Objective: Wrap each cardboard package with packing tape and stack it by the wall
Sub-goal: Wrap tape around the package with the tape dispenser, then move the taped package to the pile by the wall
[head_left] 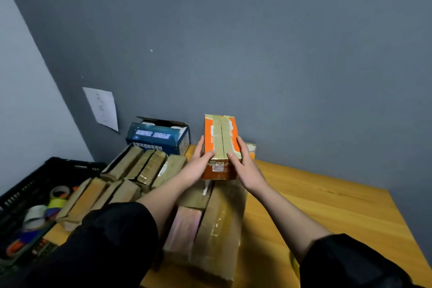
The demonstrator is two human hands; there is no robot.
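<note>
At the far left a black slatted plastic crate (28, 184) is seen, with several rolls of tape (60, 193) of mixed colours lying inside it. Just to its right, a cluster of brown tape-wrapped cardboard packages (138, 166) is laid in rows on the yellow wooden surface (327, 206), and behind them, by the grey wall (257, 42), a dark blue printed cardboard box (159, 137) with an open top flap is set. A white sheet of paper (101, 107) is fixed to the wall above and left of that box. Nearer the camera, in the middle, larger brown taped packages (210, 229) are stacked under the forearms, which are covered by black sleeves (112, 241). The left hand (198, 163) is placed on the left side of an orange cardboard package with tan tape strips along its top (221, 142), its thumb laid over the near top edge and its fingers curled against the side. The right hand (245, 166) is held against the opposite side in the same manner, so the package is gripped between both hands. It is held over the stack, close to the wall; whether its base rests on the packages beneath cannot be told. Just behind it to the right, a corner of another orange package (251, 149) is visible.
</note>
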